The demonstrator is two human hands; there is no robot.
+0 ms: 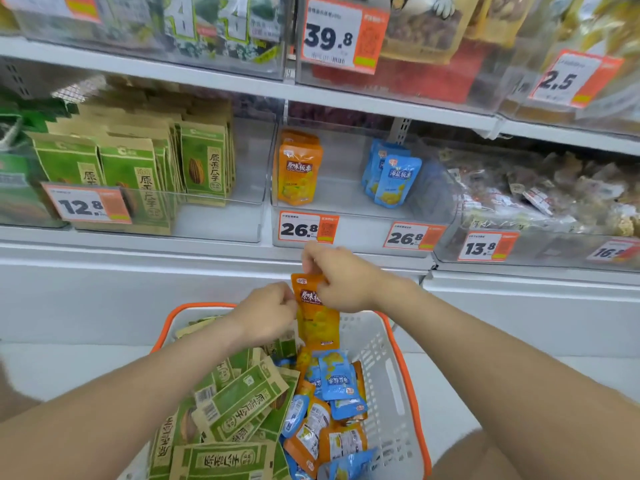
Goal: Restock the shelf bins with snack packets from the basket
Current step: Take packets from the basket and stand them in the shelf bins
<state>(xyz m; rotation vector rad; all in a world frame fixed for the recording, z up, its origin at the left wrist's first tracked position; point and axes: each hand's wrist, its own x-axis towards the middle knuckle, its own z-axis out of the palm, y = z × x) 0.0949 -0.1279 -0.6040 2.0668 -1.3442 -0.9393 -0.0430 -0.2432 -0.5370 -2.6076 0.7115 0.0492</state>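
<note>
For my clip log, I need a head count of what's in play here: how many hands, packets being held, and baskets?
Hands: 2, the left hand and the right hand
Held packets: 1, the orange packet
Baskets: 1, the basket
Total: 4

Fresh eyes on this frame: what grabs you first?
Dead centre, the left hand and right hand pinch an orange packet upright above the white basket, which is heaped with green packets and blue packets. Behind them, the near-empty clear bin holds a few shelved orange packets above a bold 26.8 price tag.
</note>
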